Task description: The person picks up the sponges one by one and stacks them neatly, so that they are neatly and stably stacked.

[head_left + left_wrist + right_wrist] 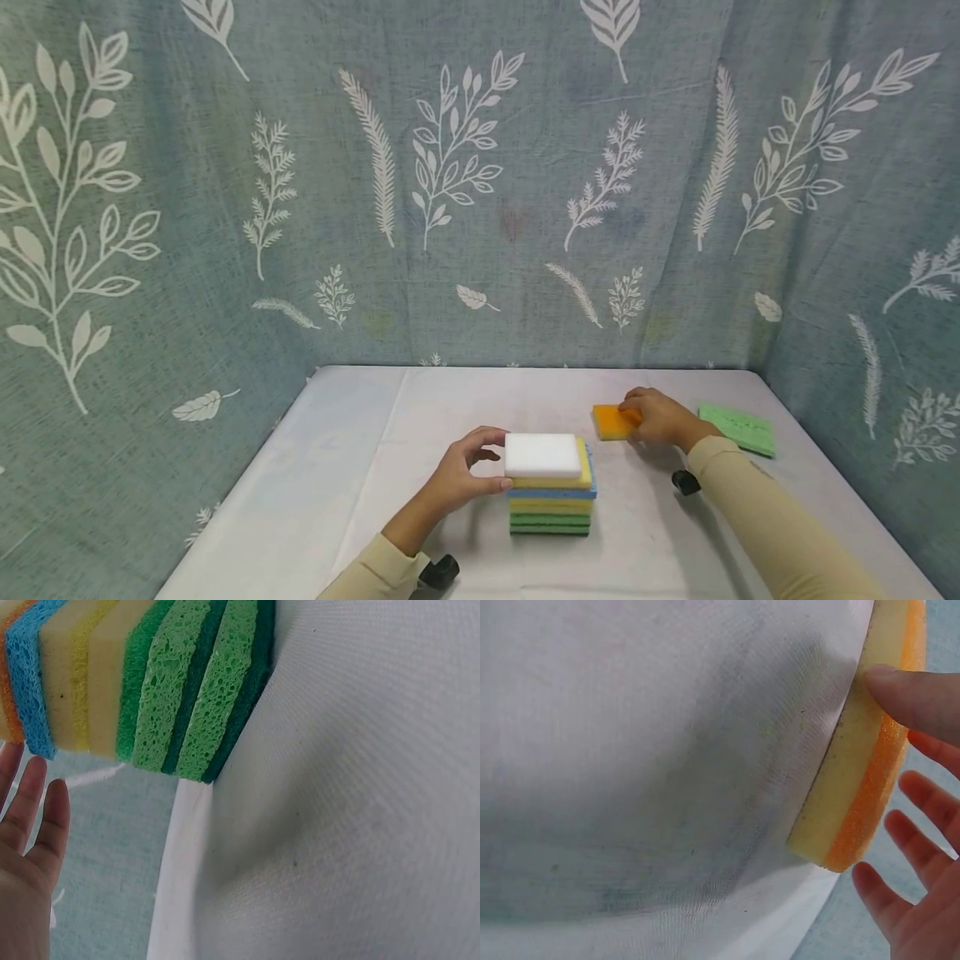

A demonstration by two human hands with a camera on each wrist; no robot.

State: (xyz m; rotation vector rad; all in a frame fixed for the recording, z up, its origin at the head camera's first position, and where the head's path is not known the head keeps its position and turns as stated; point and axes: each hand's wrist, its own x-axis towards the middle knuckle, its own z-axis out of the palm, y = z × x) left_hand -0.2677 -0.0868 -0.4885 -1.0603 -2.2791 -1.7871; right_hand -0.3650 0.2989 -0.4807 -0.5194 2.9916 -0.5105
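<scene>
A stack of sponges (552, 505) stands on the table, green at the bottom, with yellow and blue layers above and a white sponge (542, 456) on top. My left hand (463, 471) is at the stack's left side, thumb and forefinger spread at its upper corners. In the left wrist view, the other fingers (54, 825) are extended beside the layers. Farther back on the right, my right hand (660, 418) pinches an orange-and-yellow sponge (609, 422) at its right end. The right wrist view shows the thumb (911, 694) against the sponge's yellow side.
A light green sponge (738, 429) lies at the table's right, just beyond my right wrist. White cloth covers the table (360, 467). Patterned blue-grey curtains (480, 283) hang behind it and along both sides.
</scene>
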